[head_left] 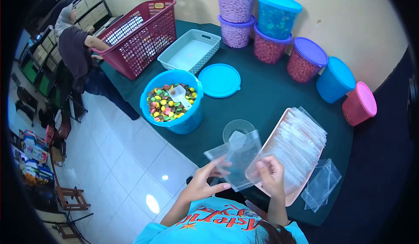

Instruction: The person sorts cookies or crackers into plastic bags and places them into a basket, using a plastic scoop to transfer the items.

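A clear flat plastic bag [240, 159] is held up in front of me, above the table's near edge. My left hand [204, 183] grips its lower left side, with fingers behind the film and the thumb in front. My right hand [271, 174] is closed in a pinch at the bag's right edge. Behind the bag, partly covered by it, stands a small clear round bowl [238, 125] with something whitish in it. Just right of my right hand is a peach tray [286, 113] filled with a stack of clear plastic bags [301, 139].
A blue bucket [192, 121] holds colourful candies and a white scoop [178, 94]. Near it are a blue lid [219, 80], a grey basket [192, 54] and a maroon crate [144, 47]. Lidded tubs [305, 62] line the wall. Loose bags [322, 185] lie right. A person [80, 47] reaches into the crate.
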Available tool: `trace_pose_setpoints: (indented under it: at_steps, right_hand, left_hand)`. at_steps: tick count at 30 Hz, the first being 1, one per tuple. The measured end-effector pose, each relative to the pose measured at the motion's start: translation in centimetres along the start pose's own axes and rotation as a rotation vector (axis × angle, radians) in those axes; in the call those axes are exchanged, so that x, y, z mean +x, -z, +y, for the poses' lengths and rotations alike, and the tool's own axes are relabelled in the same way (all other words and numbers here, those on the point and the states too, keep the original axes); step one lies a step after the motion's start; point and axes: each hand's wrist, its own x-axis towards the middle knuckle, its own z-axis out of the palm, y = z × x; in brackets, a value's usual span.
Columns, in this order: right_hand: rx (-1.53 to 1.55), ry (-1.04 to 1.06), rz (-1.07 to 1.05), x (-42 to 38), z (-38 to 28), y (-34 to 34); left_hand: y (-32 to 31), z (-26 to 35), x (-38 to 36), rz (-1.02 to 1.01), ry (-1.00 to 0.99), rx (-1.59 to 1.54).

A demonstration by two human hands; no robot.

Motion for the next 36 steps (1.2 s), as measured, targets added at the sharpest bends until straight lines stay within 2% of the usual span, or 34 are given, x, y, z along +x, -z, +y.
trace_pose_setpoints:
  at_steps: [1, 2, 4, 5, 6, 8, 9, 10, 12, 14, 15, 17, 22, 24, 26, 28, 29, 31, 33, 34, 36]
  right_hand:
    - [0.026, -0.059, -0.1, 0.0, -0.1, -1.0]
    - [0.028, -0.054, -0.112, -0.1, -0.1, -1.8]
    - [0.049, -0.089, -0.199, -0.1, 0.0, -3.4]
    - [0.021, -0.146, -0.256, 0.0, 0.2, -3.5]
    - [0.023, -0.141, -0.255, 0.1, 0.5, -3.8]
    - [-0.048, -0.112, -0.438, 0.3, 1.0, -4.8]
    - [0.017, -0.132, -0.484, 0.3, 0.8, -5.7]
    - [0.02, -0.128, -0.48, 0.1, 0.8, -6.8]
    - [0.245, -0.279, -0.47, -0.1, 1.0, -9.4]
    - [0.273, -0.264, -0.46, -0.2, 1.7, -12.2]
    - [0.361, -0.321, -0.424, -0.5, 2.5, -13.7]
    - [0.496, -0.387, -0.369, -0.8, 3.1, -16.8]
    - [0.474, -0.381, -0.32, 0.0, 3.7, -22.9]
    - [0.461, -0.346, -0.323, 0.7, 4.1, -24.4]
    - [0.429, -0.338, -0.337, 1.1, 4.8, -25.7]
    - [0.446, -0.317, -0.367, 1.4, 5.3, -26.9]
    - [0.458, -0.301, -0.397, 1.4, 5.4, -27.5]
    - [0.46, -0.335, -0.428, 1.3, 5.3, -28.9]
    - [0.385, -0.358, -0.512, 1.5, 4.1, -30.3]
    - [0.327, -0.331, -0.537, 1.6, 3.9, -30.9]
    - [0.233, -0.188, -0.571, 2.1, 3.5, -31.7]
  left_hand:
    - [-0.1, 0.1, -0.1, 0.117, -0.032, -0.112]
    - [0.7, -0.2, -0.5, 0.128, -0.037, -0.109]
    - [2.6, -0.6, -1.2, 0.233, 0.076, -0.229]
    - [2.8, -0.3, -1.3, 0.364, -0.011, -0.267]
    - [3.7, -0.4, -1.7, 0.363, -0.015, -0.263]
    - [5.7, -0.6, -2.5, 0.477, -0.104, -0.21]
    - [6.5, -0.5, -2.8, 0.503, -0.14, -0.204]
    - [7.3, -0.5, -3.2, 0.498, -0.141, -0.199]
    - [8.7, -0.8, -4.1, 0.587, -0.17, -0.166]
    - [10.3, -0.9, -4.9, 0.648, -0.194, -0.198]
    - [11.3, -1.0, -5.5, 0.712, -0.213, -0.228]
    - [13.9, -1.7, -6.9, 0.717, -0.193, -0.22]
    - [19.0, -1.5, -9.6, 0.794, -0.147, -0.197]
    - [21.3, -2.1, -10.4, 1.074, -0.3, -0.044]
    - [23.3, -2.4, -11.9, 1.125, -0.279, -0.017]
    - [24.8, -1.9, -13.0, 1.235, -0.346, 0.472]
    - [25.5, -1.8, -13.6, 1.227, -0.345, 0.476]
    - [26.4, -1.8, -14.7, 0.611, -0.309, 0.452]
    - [24.5, -1.8, -14.0, 0.528, -0.142, 0.098]
    - [24.0, -0.9, -13.3, 0.438, -0.082, 0.057]
    - [23.7, -1.6, -12.7, 0.41, 0.046, 0.07]
